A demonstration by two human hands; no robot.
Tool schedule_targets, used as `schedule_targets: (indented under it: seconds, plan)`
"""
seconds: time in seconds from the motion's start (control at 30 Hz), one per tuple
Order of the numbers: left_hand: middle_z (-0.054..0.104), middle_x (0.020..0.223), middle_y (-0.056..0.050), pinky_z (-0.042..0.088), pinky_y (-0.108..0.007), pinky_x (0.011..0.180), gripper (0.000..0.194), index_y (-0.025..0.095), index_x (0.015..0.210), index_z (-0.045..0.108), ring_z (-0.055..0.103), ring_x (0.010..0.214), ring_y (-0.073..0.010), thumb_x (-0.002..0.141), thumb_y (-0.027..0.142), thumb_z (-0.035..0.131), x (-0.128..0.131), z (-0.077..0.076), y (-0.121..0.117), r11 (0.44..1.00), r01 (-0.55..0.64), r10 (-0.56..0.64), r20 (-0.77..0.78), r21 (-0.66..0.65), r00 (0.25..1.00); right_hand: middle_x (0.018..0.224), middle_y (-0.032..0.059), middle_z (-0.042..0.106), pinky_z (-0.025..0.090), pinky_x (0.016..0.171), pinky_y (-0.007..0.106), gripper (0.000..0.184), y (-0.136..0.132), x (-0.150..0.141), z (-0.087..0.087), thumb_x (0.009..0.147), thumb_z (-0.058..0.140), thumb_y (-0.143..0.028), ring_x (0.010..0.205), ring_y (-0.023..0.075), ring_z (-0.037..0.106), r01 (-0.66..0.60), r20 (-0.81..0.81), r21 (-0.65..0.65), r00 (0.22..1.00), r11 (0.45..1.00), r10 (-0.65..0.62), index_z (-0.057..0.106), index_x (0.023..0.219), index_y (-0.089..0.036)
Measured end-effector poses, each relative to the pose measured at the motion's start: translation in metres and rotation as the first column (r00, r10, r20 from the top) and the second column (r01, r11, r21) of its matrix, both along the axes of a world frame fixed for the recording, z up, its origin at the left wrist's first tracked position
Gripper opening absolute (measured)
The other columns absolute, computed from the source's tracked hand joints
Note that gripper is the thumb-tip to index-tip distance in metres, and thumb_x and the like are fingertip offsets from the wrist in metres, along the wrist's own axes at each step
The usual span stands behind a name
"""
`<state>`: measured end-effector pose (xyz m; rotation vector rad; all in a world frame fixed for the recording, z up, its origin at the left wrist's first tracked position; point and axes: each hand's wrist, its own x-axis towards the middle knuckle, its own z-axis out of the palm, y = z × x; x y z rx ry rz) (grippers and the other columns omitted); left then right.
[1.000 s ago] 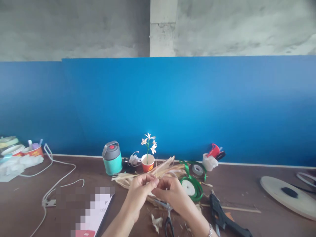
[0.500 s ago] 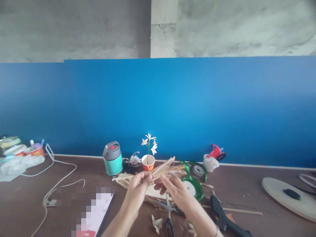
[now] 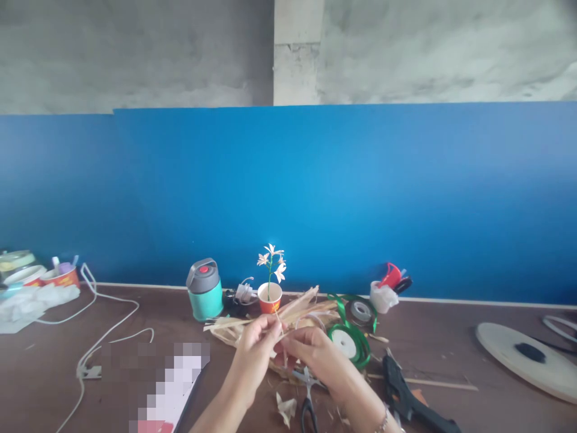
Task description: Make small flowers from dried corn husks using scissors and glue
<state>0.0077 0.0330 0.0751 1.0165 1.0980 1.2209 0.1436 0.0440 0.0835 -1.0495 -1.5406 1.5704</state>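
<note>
Over the pile on the table, my left hand [image 3: 255, 352] is closed, thumb and finger pinching a thin pale strip [image 3: 278, 317] that pokes up above the fingertips. My right hand [image 3: 318, 355] is close beside it, its fingers closed in a pinch at the strip's lower part; the exact grip is partly hidden. Beneath and behind the hands lie dry, husk-like strips [image 3: 309, 299]. Scissors [image 3: 308, 391] lie below, between my forearms. A paper cup [image 3: 269, 307] just beyond holds a green stem with small pale flowers [image 3: 273, 258].
Green ribbon rolls [image 3: 356, 346] and a black glue gun [image 3: 403, 385] lie to the right, with a round pale board [image 3: 532, 361] farther off. A teal container [image 3: 205, 297] stands at the back. White cables [image 3: 112, 300] cross the left side. A blue partition [image 3: 288, 192] rises behind.
My right hand has moved slightly left and down, its fingers closing nearer to my left fingertips. The left hand keeps its pinch, almost in the same place.
</note>
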Motion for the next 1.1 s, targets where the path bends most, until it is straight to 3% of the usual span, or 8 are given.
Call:
schedule_targets:
  seconds: [0.23, 0.4, 0.57, 0.77, 0.93, 1.1]
  plan:
    - [0.057, 0.052, 0.002, 0.041, -0.023, 0.049, 0.037, 0.015, 0.074, 0.063, 0.054, 0.047, -0.0119, 0.066, 0.052, 0.069, 0.001, 0.011, -0.006, 0.999, 0.03, -0.028, 0.062, -0.03, 0.998, 0.058, 0.004, 0.067, 0.039, 0.053, 0.023, 0.031, 0.002, -0.001, -0.005, 0.065, 0.073, -0.042, 0.05, 0.0102, 0.051, 0.055, -0.035, -0.064, 0.998, 0.996, -0.058, 0.07, 0.06, -0.012]
    - [0.059, 0.056, 0.001, 0.041, -0.024, 0.05, 0.033, 0.016, 0.064, 0.062, 0.054, 0.052, -0.0133, 0.061, 0.046, 0.075, 0.0, 0.015, -0.006, 1.0, 0.015, -0.012, 0.095, -0.026, 0.995, 0.055, 0.0029, 0.064, 0.033, 0.048, 0.021, 0.037, 0.003, -0.002, -0.009, 0.064, 0.073, -0.047, 0.047, 0.0085, 0.046, 0.085, -0.007, -0.013, 0.996, 0.996, -0.085, 0.065, 0.058, -0.012]
    - [0.061, 0.056, -0.001, 0.039, -0.026, 0.058, 0.038, 0.015, 0.063, 0.065, 0.054, 0.059, -0.0152, 0.064, 0.052, 0.07, -0.005, 0.009, -0.002, 1.0, 0.006, -0.005, 0.022, -0.013, 1.0, 0.051, 0.0003, 0.059, 0.027, 0.045, 0.022, 0.036, 0.003, -0.007, -0.008, 0.061, 0.073, -0.047, 0.044, 0.0072, 0.037, 0.204, 0.038, 0.059, 0.978, 0.977, -0.207, 0.059, 0.053, -0.014]
    - [0.063, 0.06, -0.001, 0.037, -0.026, 0.065, 0.029, 0.015, 0.067, 0.068, 0.054, 0.065, -0.0161, 0.06, 0.042, 0.075, -0.006, 0.008, -0.001, 0.998, -0.032, 0.035, 0.071, -0.045, 0.997, 0.046, -0.0041, 0.05, 0.029, 0.047, 0.022, 0.031, 0.0, -0.007, -0.002, 0.059, 0.074, -0.037, 0.045, 0.0076, 0.038, 0.214, 0.112, 0.095, 0.968, 0.972, -0.224, 0.052, 0.051, -0.017]
    - [0.062, 0.062, -0.001, 0.038, -0.026, 0.066, 0.029, 0.015, 0.07, 0.068, 0.053, 0.065, -0.0161, 0.063, 0.044, 0.073, -0.009, 0.011, 0.0, 0.995, -0.098, 0.097, 0.05, 0.015, 0.994, 0.057, 0.0021, 0.064, 0.037, 0.053, 0.023, 0.025, 0.003, 0.0, -0.004, 0.071, 0.062, -0.037, 0.052, 0.0109, 0.049, 0.157, 0.091, 0.128, 0.981, 0.979, -0.17, 0.063, 0.059, -0.015]
    - [0.061, 0.061, -0.001, 0.036, -0.025, 0.062, 0.03, 0.015, 0.068, 0.068, 0.051, 0.063, -0.0144, 0.06, 0.043, 0.075, -0.008, 0.011, 0.001, 0.991, -0.136, 0.136, 0.048, 0.003, 0.99, 0.056, 0.0007, 0.063, 0.037, 0.052, 0.023, 0.015, 0.005, 0.004, -0.006, 0.067, 0.064, -0.028, 0.052, 0.0112, 0.048, 0.164, 0.147, 0.128, 0.972, 0.978, -0.182, 0.063, 0.057, -0.016]
